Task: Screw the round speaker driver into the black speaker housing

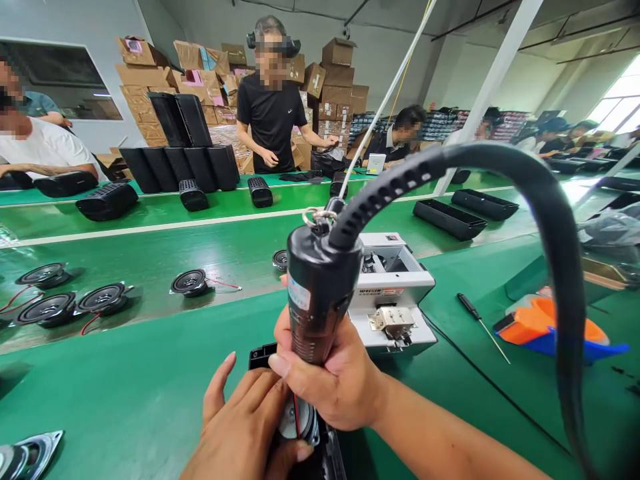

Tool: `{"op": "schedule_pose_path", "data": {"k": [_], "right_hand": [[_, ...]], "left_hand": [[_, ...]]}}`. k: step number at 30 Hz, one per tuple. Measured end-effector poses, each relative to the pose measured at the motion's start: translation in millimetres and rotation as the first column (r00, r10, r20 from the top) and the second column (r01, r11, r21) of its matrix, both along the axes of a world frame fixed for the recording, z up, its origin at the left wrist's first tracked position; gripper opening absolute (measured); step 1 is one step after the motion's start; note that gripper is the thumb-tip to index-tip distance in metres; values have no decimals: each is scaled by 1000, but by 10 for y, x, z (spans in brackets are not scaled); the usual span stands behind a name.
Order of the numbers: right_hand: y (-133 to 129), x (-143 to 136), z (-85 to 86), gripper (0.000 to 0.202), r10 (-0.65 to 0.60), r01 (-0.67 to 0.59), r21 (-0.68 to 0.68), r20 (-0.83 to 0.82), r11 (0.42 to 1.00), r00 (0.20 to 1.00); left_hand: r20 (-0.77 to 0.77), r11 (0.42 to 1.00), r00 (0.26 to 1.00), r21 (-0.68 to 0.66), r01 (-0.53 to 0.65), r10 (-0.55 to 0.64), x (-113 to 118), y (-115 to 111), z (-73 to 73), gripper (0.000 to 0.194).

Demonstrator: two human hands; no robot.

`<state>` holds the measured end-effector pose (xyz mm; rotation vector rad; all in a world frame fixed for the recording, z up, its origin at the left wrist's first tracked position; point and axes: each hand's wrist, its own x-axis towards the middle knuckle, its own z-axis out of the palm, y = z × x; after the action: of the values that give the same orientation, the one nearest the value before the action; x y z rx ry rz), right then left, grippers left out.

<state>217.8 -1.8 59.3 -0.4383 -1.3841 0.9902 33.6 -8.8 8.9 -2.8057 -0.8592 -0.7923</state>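
We had our right hand wrapped tight around the black electric screwdriver at bottom centre, held upright over the black speaker case. Our left hand lay loosely curled on that case, pinning it to the green table. The grey screw feeder just behind had red lettering, too blurry to read.

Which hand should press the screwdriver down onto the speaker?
Probably the right hand: it is already wrapped around the black electric screwdriver, held upright over the speaker. The left hand lies low beside the speaker, touching it.
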Motion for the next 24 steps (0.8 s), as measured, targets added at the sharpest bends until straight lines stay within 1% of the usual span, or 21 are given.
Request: {"op": "schedule_pose_path", "data": {"k": [5, 9, 11, 13, 15, 18, 20, 22, 24], "right_hand": [[12, -8, -62, 38, 4, -4, -5, -14, 1000, 1000], [25, -13, -105, 45, 40, -40, -3, -32, 999, 999], [24, -4, -116, 44, 39, -39, -5, -31, 999, 999], [23, 9, -124, 45, 7, -8, -10, -32, 1000, 999], [26, 20, -135, 45, -15, 15, -14, -39, 1000, 999], [38, 25, -155, 40, -8, 7, -17, -52, 1000, 999], [49, 21, -169, 40, -7, 6, -22, -55, 1000, 998], [62, 12, -185, 42, -3, 1, -28, -59, 1000, 998], [75, -1, -204, 45, 25, -26, -18, -67, 999, 997]], "left_hand": [[2, 996, 998, -68, -60, 60, 33, -65, -76, 65], [-76, 991, 989, -30, -127, 125, 15, -84, -55, 60], [-136, 995, 987, -40, -94, 88, -26, -58, -7, 57], [-205, 995, 979, -96, -35, 15, -73, -21, 46, 55], [-254, 985, 967, -173, -13, -32, -107, 7, 89, 55], [-289, 966, 957, -246, -74, 0, -109, 10, 123, 51], [-317, 963, 948, -244, -112, 29, -93, -2, 129, 52], [-333, 969, 942, -222, -112, 32, -83, -8, 120, 55], [-327, 977, 945, -195, -82, 14, -88, -5, 97, 55]]}}
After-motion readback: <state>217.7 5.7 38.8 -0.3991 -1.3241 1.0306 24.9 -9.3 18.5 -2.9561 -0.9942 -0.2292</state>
